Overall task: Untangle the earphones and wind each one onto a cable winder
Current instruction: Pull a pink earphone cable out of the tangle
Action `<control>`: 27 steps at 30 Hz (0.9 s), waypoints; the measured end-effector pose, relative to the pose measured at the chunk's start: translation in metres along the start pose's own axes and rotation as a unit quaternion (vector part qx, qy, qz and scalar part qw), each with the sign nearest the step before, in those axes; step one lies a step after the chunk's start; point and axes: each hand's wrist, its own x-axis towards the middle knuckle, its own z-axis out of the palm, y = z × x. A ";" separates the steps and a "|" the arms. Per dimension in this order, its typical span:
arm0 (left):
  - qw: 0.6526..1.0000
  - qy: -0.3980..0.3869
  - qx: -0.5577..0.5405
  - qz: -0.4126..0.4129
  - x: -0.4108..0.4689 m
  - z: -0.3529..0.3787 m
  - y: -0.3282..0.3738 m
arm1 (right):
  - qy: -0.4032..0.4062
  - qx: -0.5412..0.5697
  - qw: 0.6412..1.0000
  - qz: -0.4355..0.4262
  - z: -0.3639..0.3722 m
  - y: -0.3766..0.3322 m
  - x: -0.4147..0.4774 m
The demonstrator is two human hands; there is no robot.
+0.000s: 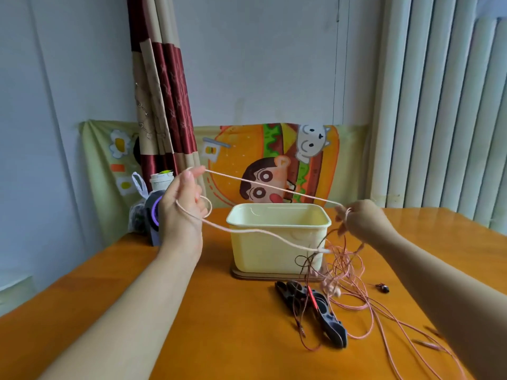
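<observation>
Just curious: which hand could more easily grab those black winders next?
Probably the right hand: it is nearer the black winders, though it pinches the pink cable. The left hand is raised farther off.

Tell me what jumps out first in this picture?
A pale pink cord stretched in the air between the left hand and the right hand, near a yellow tub on the orange table. Below the right hand, a tangle of pink and dark wires spills beside black cable winders.
</observation>
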 end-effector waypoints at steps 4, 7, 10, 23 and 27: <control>0.998 0.057 -0.021 -0.014 -0.004 0.009 -0.005 | 0.045 -0.008 0.999 0.006 -0.012 0.014 0.008; 0.995 0.083 -0.033 -0.035 -0.006 0.018 -0.007 | 0.045 -0.015 0.999 -0.002 -0.013 0.016 0.006; 0.995 0.087 -0.027 -0.047 -0.003 0.018 -0.012 | 0.030 0.098 0.995 -0.014 -0.020 0.005 -0.002; 0.983 0.070 0.163 0.046 0.019 -0.034 0.003 | -0.254 0.242 0.932 -0.088 0.035 -0.116 -0.031; 0.951 0.010 0.300 0.078 0.011 -0.062 0.010 | -0.315 0.183 0.927 -0.093 0.088 -0.119 -0.037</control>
